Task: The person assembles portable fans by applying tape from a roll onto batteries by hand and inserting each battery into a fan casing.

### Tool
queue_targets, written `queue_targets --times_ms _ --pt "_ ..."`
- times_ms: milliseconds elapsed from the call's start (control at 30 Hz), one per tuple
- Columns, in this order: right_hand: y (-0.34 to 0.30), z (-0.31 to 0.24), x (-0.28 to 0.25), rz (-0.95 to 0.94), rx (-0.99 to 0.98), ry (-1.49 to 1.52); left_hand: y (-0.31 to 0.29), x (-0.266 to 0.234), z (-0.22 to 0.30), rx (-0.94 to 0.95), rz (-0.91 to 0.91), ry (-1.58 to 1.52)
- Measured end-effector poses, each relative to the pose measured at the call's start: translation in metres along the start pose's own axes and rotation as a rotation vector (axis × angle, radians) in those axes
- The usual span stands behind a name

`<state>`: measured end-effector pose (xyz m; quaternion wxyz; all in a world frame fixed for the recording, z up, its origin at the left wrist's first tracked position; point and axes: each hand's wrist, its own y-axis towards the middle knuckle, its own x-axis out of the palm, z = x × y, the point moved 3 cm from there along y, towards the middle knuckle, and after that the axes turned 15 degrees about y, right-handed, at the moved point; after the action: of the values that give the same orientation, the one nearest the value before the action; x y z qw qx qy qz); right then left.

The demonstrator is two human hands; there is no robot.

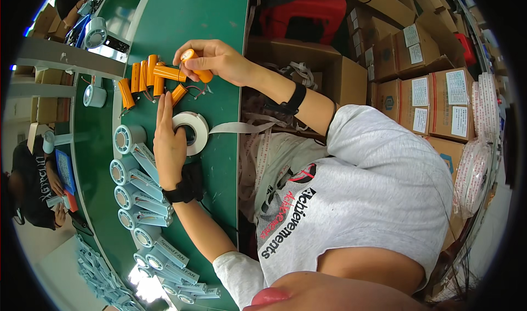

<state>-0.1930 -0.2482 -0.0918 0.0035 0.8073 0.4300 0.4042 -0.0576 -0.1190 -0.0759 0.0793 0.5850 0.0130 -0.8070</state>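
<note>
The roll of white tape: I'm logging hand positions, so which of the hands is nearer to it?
Left. The left hand lies flat against the roll of white tape, touching its side. The right hand is farther up the green table, gripping an orange cylindrical cell.

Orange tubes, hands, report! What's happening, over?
Right hand fingers shut on one orange tube. Left hand flat on tape roll. More orange tubes piled beside; light blue fans nearby.
</note>
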Motion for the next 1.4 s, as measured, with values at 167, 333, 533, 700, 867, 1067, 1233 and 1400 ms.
queue_targets --times_ms 167,333,533,700,867,1067,1233,1400 --pt "-0.011 -0.006 0.002 0.009 0.016 -0.131 0.001 -0.001 0.001 -0.020 -0.020 -0.040" --pt "-0.022 -0.011 0.001 0.037 0.044 -0.203 0.003 0.002 0.000 0.009 0.004 -0.012" --pt "-0.025 -0.003 0.004 -0.046 0.086 -0.221 0.019 0.006 -0.016 0.026 0.081 -0.110" --pt "-0.015 0.001 0.002 -0.065 0.115 -0.291 0.039 -0.003 -0.019 -0.095 0.047 -0.122" --pt "-0.008 -0.003 0.011 -0.111 0.162 -0.398 0.030 -0.012 -0.015 -0.243 -0.019 -0.314" --pt "-0.012 -0.010 0.026 -0.300 0.127 -0.160 0.012 -0.008 -0.016 -0.374 0.018 -0.571" --pt "-0.014 -0.012 0.024 -0.396 0.105 0.299 0.004 -0.001 -0.021 -0.440 0.077 -0.679" --pt "-0.015 -0.013 0.011 0.047 0.073 0.233 -0.007 -0.022 -0.009 -0.424 0.229 -0.498"
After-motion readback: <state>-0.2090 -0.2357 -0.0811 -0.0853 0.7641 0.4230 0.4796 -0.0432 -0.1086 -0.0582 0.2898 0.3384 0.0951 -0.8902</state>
